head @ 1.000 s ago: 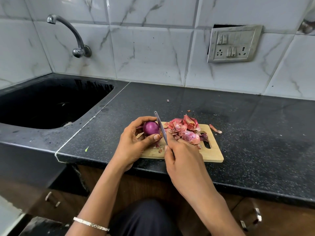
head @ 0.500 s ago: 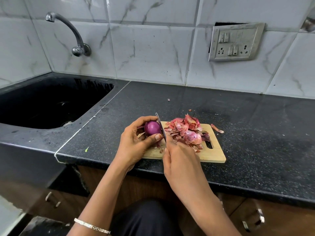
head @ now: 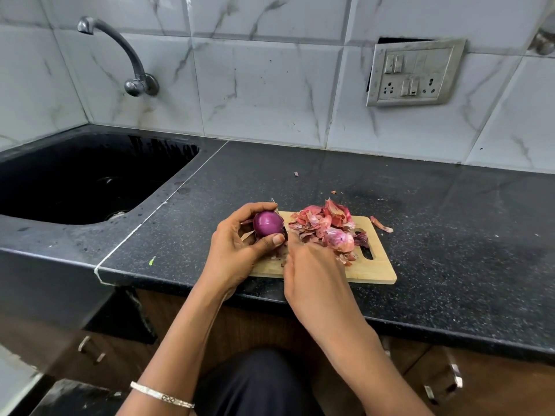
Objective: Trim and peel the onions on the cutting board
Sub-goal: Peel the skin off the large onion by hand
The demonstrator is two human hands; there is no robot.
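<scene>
A black speckled stone countertop [head: 450, 235] carries a wooden cutting board [head: 369, 270] near its front edge. One loose onion skin [head: 381, 224] lies on the counter just beside the board's right end, and small skin scraps [head: 296, 174] lie farther back.

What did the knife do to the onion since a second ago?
The knife tipped down against the onion; less of its blade now shows. The left hand kept its grip on the onion, the right hand kept the knife. The peel pile and cutting board stayed put.
</scene>
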